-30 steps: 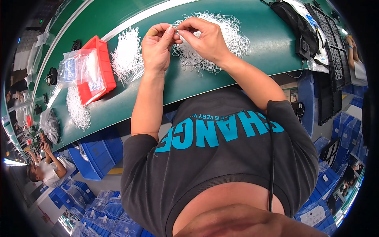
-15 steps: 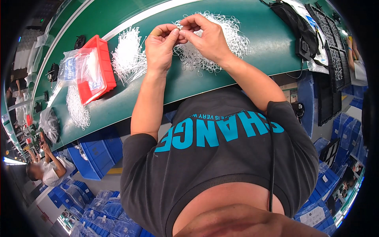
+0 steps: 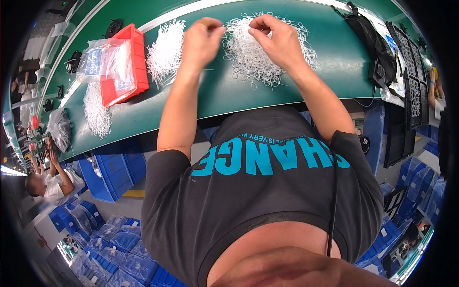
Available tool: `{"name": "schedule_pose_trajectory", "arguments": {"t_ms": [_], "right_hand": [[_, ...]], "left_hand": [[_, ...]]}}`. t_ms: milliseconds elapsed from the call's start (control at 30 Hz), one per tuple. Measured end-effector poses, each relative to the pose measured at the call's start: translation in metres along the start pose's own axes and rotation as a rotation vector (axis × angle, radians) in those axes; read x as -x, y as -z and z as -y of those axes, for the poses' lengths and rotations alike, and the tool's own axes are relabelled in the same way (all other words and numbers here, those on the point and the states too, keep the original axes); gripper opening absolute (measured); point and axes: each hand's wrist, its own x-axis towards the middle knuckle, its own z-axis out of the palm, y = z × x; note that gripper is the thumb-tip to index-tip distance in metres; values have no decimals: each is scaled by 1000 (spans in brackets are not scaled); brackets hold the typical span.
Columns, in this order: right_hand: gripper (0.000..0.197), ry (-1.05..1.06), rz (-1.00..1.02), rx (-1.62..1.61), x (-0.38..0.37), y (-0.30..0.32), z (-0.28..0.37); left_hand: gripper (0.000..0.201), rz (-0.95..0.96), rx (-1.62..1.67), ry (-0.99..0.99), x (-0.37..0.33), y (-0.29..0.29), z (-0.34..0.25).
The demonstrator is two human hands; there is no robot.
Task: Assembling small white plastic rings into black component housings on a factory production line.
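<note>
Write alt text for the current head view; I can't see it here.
Two bare hands held apart above a green table: the blurred left hand beside a pile of thin white strands, the right hand over a heap of white loops. Whether either holds anything is unclear. Farther left sits a red bin with a clear plastic bag.

On our worktop (image 3: 334,71), toward its far edge, we have strands (image 3: 165,51) between a tray (image 3: 139,62) leftward and loops (image 3: 248,56) rightward.
</note>
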Motion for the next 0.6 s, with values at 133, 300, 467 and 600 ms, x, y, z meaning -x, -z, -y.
{"name": "schedule_pose_trajectory", "arguments": {"t_ms": [133, 300, 467, 600], "right_hand": [[16, 45, -70, 188, -2, 10, -8], [14, 114, -66, 157, 1, 8, -7], [12, 96, -68, 156, 1, 8, -11], [16, 118, -62, 91, 1, 4, -2]], "left_hand": [[16, -6, -519, 153, -27, 23, 32], [19, 101, -729, 225, -33, 19, 51], [21, 192, -719, 298, -38, 18, 50], [17, 71, -538, 239, -37, 24, 53]]}}
